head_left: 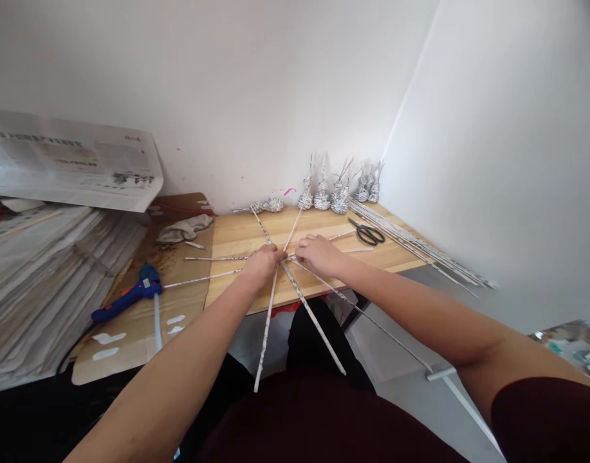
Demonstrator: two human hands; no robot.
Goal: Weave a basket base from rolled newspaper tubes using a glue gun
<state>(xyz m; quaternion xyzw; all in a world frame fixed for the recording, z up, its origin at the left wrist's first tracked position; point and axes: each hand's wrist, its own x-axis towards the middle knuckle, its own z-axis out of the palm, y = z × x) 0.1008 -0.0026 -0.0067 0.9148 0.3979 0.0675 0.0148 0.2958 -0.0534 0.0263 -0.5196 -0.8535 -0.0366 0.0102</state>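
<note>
Several thin rolled newspaper tubes (314, 315) cross one another and fan out like spokes over the wooden table (231, 235). At their crossing, my left hand (263, 265) has its fingers closed on the tubes. Close by on the right, my right hand (318, 256) pinches a tube near the same crossing, fingers bent. The exact grip of both hands is partly hidden by the knuckles. Two tubes stick out past the table's near edge, above my lap. One long thin tube slants from the crossing down to the right beneath my right forearm.
Black-handled scissors (369, 233) and a bundle of paper tubes (410, 241) lie on the right. Woven gourd-shaped pieces (322, 195) line the wall. At left are a blue glue gun (130, 294), a glove (184, 229), cardboard (130, 344) and stacked newspapers (48, 289).
</note>
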